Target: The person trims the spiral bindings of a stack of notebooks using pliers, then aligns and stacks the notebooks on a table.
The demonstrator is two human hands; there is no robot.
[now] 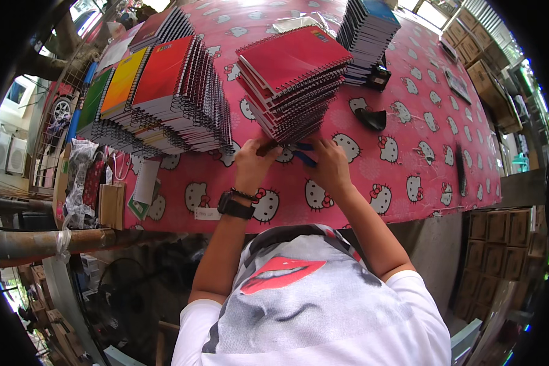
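Observation:
A tall stack of red spiral notebooks (293,61) stands in front of me on the table, fanned unevenly. My left hand (256,163) is closed at the near lower corner of this stack, its fingers pinching the edge of a low spiral notebook (280,131). In my right hand (331,163) is a pair of blue-handled pliers (305,157), its tip by the same corner. The jaws are small and partly hidden by the stack and fingers, so I cannot tell what they touch.
Further stacks of red, yellow and green spiral notebooks (158,79) stand at the left. A blue-topped notebook stack (366,30) is behind at the right, near a black dish-like object (371,119). The pink patterned tablecloth (360,207) reaches the near edge. Boxes (500,238) are stacked at the right.

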